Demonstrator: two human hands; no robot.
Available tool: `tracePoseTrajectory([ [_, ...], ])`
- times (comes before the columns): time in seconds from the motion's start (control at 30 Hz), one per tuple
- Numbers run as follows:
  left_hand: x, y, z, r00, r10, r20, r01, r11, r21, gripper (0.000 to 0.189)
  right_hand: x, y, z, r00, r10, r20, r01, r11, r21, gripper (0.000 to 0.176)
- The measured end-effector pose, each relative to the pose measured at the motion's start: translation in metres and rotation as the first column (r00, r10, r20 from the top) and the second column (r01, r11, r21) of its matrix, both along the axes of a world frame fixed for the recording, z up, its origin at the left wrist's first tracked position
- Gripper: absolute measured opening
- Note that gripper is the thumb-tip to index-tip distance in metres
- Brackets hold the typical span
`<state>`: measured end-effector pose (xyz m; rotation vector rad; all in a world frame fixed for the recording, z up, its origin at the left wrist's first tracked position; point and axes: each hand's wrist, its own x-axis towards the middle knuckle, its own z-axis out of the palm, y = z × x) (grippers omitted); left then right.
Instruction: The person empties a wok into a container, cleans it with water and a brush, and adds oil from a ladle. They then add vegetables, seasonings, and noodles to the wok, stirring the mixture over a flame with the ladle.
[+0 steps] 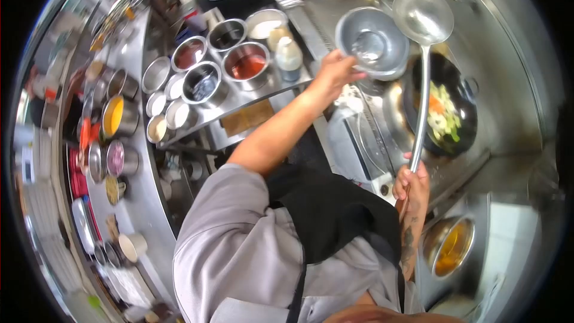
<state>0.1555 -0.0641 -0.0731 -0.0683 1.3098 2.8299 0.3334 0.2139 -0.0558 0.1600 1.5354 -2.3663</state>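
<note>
My left hand [339, 73] had its fingers closed on the bowl [387, 58], near the left edge of the stove [499, 113]. My right hand [412, 183] gripped the ladle [424, 93] over the wok [468, 124]. Slow, level moves would have stopped bumps.

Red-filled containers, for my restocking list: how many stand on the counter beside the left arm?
2: a bright red container beside the bottle, a duller red container to its left. Others may be hidden.
</note>
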Motion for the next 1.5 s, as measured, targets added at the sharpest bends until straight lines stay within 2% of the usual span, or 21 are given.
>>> tracePoseTrajectory([
  [0.07,0.067,-0.074,-0.001,0.983,0.176,-0.046,-0.173,0.983,0.055,0.026,-0.016,-0.024,0.005,0.989,0.151,0.009,-0.15,0.987,-0.062,0.035],
  [0.1,0.091,-0.11,-0.012,0.949,0.312,0.047,-0.312,0.95,-0.001,0.025,-0.021,-0.034,0.006,0.976,0.216,0.015,-0.214,0.972,-0.096,0.036],
  [0.17,0.164,-0.179,-0.028,0.842,0.535,0.073,-0.533,0.845,-0.045,0.02,-0.041,-0.056,0.011,0.935,0.354,0.008,-0.353,0.934,-0.054,0.042],
  [0.23,0.248,-0.242,-0.055,0.664,0.742,0.091,-0.725,0.669,-0.162,0.015,-0.064,-0.085,0.019,0.87,0.492,-0.038,-0.493,0.87,-0.001,0.046],
  [0.27,0.289,-0.26,-0.056,0.549,0.822,0.153,-0.797,0.569,-0.203,0.019,-0.073,-0.103,0.026,0.852,0.523,0.035,-0.52,0.835,0.177,0.049],
  [0.3,0.339,-0.29,-0.085,0.475,0.865,0.16,-0.847,0.499,-0.184,0.026,-0.082,-0.12,0.023,0.818,0.573,0.044,-0.566,0.789,0.241,0.049],
  [0.33,0.376,-0.293,-0.09,0.263,0.945,0.195,-0.947,0.291,-0.133,0.023,-0.091,-0.138,0.014,0.783,0.62,0.056,-0.605,0.736,0.303,0.049],
  [0.37,0.431,-0.32,-0.14,0.136,0.973,0.188,-0.971,0.168,-0.169,0.024,-0.098,-0.152,0.005,0.746,0.662,0.074,-0.639,0.678,0.364,0.049],
  [0.4,0.474,-0.327,-0.163,0.037,0.978,0.204,-0.982,0.074,-0.175,0.023,-0.102,-0.166,-0.002,0.726,0.685,0.058,-0.646,0.651,0.4,0.047],
  [0.5,0.557,-0.321,-0.204,-0.199,0.94,0.276,-0.965,-0.138,-0.224,0.023,-0.111,-0.202,-0.021,0.662,0.748,0.037,-0.648,0.547,0.53,0.044],
  [0.6,0.576,-0.303,-0.204,-0.351,0.866,0.355,-0.934,-0.301,-0.191,0.034,-0.116,-0.225,-0.037,0.605,0.796,0.014,-0.598,0.443,0.668,0.045],
  [0.7,0.569,-0.303,-0.181,-0.404,0.796,0.45,-0.905,-0.421,-0.066,0.051,-0.122,-0.242,-0.035,0.567,0.822,0.059,-0.609,0.369,0.702,0.044],
  [0.83,0.537,-0.307,-0.154,-0.329,0.788,0.521,-0.936,-0.343,-0.072,0.062,-0.13,-0.256,-0.042,0.605,0.787,0.124,-0.625,0.373,0.686,0.042],
  [1.0,0.499,-0.316,-0.165,-0.148,0.854,0.499,-0.989,-0.129,-0.073,0.056,-0.139,-0.267,-0.026,0.633,0.695,0.339,-0.766,0.499,0.406,0.006],
  [1.07,0.47,-0.313,-0.16,-0.126,0.854,0.505,-0.989,-0.067,-0.134,0.047,-0.135,-0.265,-0.02,0.663,0.657,0.358,-0.748,0.601,0.282,0.006],
  [1.2,0.426,-0.304,-0.16,0.096,0.867,0.488,-0.973,0.185,-0.138,0.033,-0.127,-0.25,0.003,0.691,0.632,0.35,-0.681,0.732,0.021,0.013],
  [1.23,0.412,-0.301,-0.162,0.129,0.865,0.484,-0.944,0.256,-0.206,0.03,-0.126,-0.245,0.01,0.692,0.641,0.333,-0.665,0.745,-0.053,0.016],
  [1.3,0.383,-0.293,-0.161,0.342,0.783,0.52,-0.849,0.495,-0.187,0.029,-0.125,-0.231,0.022,0.699,0.651,0.295,-0.621,0.758,-0.2,0.022],
  [1.37,0.345,-0.272,-0.154,0.565,0.643,0.517,-0.683,0.716,-0.145,0.027,-0.125,-0.211,0.019,0.683,0.687,0.246,-0.557,0.709,-0.432,0.036],
  [1.47,0.278,-0.225,-0.142,0.73,0.423,0.537,-0.335,0.906,-0.259,0.029,-0.117,-0.177,0.026,0.676,0.719,0.162,-0.36,0.514,-0.779,0.048],
  [1.5,0.255,-0.209,-0.144,0.771,0.319,0.551,-0.19,0.941,-0.279,0.029,-0.113,-0.162,0.03,0.695,0.707,0.13,-0.341,0.484,-0.806,0.047],
])
